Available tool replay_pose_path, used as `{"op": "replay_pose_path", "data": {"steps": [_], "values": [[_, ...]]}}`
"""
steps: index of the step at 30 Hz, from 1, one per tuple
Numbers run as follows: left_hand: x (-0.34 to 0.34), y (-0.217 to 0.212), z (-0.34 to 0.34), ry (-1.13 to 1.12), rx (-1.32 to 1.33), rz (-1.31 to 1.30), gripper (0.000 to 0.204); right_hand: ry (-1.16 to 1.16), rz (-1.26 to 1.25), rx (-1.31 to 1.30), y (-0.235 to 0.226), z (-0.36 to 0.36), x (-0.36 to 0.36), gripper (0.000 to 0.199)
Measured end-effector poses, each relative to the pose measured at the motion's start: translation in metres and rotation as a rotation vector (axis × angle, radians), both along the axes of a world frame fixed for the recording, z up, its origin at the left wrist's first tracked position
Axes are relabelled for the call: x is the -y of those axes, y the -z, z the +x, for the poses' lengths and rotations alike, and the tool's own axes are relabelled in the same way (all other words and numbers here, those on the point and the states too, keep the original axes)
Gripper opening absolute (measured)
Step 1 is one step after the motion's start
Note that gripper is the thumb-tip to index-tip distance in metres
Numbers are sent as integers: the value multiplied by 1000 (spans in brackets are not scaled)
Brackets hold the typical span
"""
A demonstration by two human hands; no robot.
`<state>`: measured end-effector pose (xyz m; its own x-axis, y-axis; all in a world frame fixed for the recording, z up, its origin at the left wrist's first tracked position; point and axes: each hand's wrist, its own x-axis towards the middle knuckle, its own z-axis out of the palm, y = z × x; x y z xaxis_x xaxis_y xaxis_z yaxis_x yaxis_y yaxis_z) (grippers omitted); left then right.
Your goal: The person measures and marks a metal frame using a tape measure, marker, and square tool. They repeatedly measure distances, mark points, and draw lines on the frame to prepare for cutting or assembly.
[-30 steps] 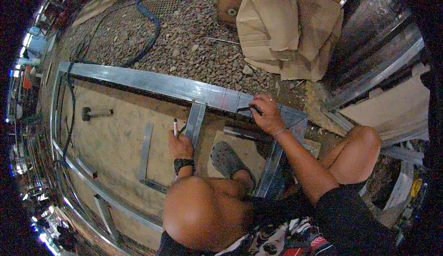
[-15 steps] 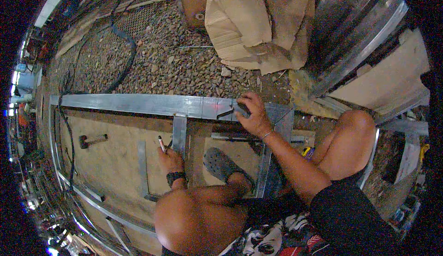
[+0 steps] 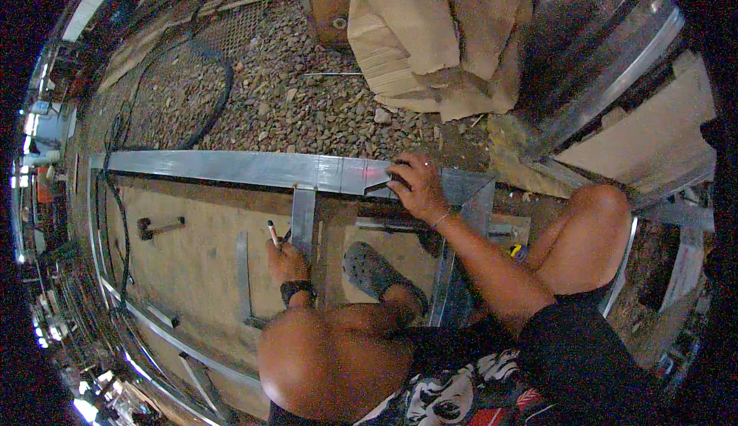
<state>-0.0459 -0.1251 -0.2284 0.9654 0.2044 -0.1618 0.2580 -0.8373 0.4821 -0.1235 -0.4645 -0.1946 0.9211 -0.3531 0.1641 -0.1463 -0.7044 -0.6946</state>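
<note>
My left hand (image 3: pixel 287 263) is closed around a marker pen (image 3: pixel 273 232) with a white barrel and dark tip pointing up and away, beside the short crossbar (image 3: pixel 303 215) of a metal frame. My right hand (image 3: pixel 420 189) rests at the right part of the frame's long far bar (image 3: pixel 231 166). Its fingers are bent over the bar, pinching a small dark flat piece (image 3: pixel 377 187) that sticks out to the left of the fingertips. Most of that piece is hidden by the hand. Thin dark lines and a reddish spot show on the bar next to it.
A hammer (image 3: pixel 160 228) lies on the brown board inside the frame. My foot in a grey clog (image 3: pixel 372 268) stands between the crossbars. Beyond are gravel (image 3: pixel 300 115), a black cable (image 3: pixel 219 103) and crumpled cardboard (image 3: pixel 430 42). Metal sheets (image 3: pixel 592 49) lean at the far right.
The fingers of my right hand have drawn closer together on the dark piece, which lies at a flatter angle. My left hand keeps the marker pen in nearly the same place. The view has shifted slightly.
</note>
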Motion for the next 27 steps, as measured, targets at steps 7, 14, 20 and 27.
{"op": "replay_pose_path", "data": {"steps": [7, 14, 20, 27], "values": [[5, -9, -4, 2, 67, -9, 26, 67, 66, 101, 8, -32, 16, 32], [2, -13, 1, 24, -57, 0, 36, 93, 26, 82, 4, -38, 15, 30], [-5, 28, 2, 45, 122, -2, 44, 55, 11, 110, 9, -41, 23, 31], [-17, 27, 1, 31, 113, 8, 43, 46, 24, 138, 8, -34, 13, 32]]}}
